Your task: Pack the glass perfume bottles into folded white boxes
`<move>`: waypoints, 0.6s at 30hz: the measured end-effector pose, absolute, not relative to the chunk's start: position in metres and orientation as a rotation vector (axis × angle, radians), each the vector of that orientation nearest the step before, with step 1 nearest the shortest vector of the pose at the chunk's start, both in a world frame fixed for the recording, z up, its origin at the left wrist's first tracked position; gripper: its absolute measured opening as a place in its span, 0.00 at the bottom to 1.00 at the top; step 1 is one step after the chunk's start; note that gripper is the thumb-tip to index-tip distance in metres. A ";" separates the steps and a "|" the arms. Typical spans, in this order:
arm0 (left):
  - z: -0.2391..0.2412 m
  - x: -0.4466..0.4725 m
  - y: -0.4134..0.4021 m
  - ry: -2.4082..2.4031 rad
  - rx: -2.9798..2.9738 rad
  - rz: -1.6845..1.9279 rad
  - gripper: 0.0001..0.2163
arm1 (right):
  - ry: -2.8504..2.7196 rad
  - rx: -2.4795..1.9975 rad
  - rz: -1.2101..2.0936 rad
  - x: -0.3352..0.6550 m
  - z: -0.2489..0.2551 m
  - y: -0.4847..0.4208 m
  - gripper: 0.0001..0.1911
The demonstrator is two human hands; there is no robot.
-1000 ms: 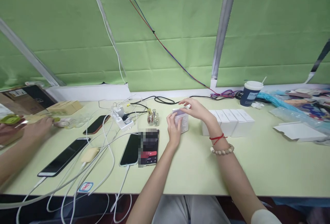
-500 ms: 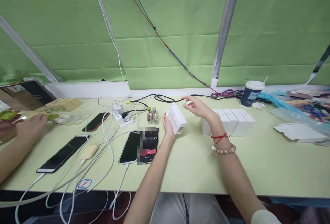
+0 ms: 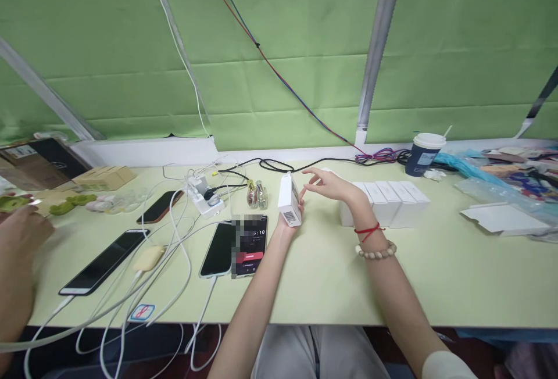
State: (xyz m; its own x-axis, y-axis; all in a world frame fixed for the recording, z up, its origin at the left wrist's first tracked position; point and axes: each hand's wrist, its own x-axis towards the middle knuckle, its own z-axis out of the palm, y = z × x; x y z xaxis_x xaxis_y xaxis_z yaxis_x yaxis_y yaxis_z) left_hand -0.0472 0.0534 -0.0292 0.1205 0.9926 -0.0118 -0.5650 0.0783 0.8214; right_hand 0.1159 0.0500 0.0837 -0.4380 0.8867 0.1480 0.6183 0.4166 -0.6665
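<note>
A small white box (image 3: 288, 199) with a barcode on its end stands tilted in my left hand (image 3: 297, 216), whose fingers wrap behind it. Just to the right, my right hand (image 3: 329, 184) hovers with its fingers apart and holds nothing; its fingertips come close to the box and my left fingertips, and I cannot tell whether they touch. Beyond my right wrist, several similar white boxes (image 3: 394, 204) stand in a row. Two small glass bottles (image 3: 257, 195) stand to the left of the held box.
Left of my arm lie a lit phone (image 3: 253, 245), a dark phone (image 3: 217, 251) and white charging cables around a power strip (image 3: 209, 201). A paper cup (image 3: 425, 155) and an opened white carton piece (image 3: 503, 219) are at right. Another person's hand (image 3: 21, 239) is at far left.
My left hand has turned the white box, so its narrow side and barcode end now face me. My right hand stays beside it. The other person's hand has moved left.
</note>
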 end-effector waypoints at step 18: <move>-0.021 -0.029 0.045 1.220 0.946 1.941 0.18 | -2.178 -1.239 0.713 0.123 0.081 0.054 0.18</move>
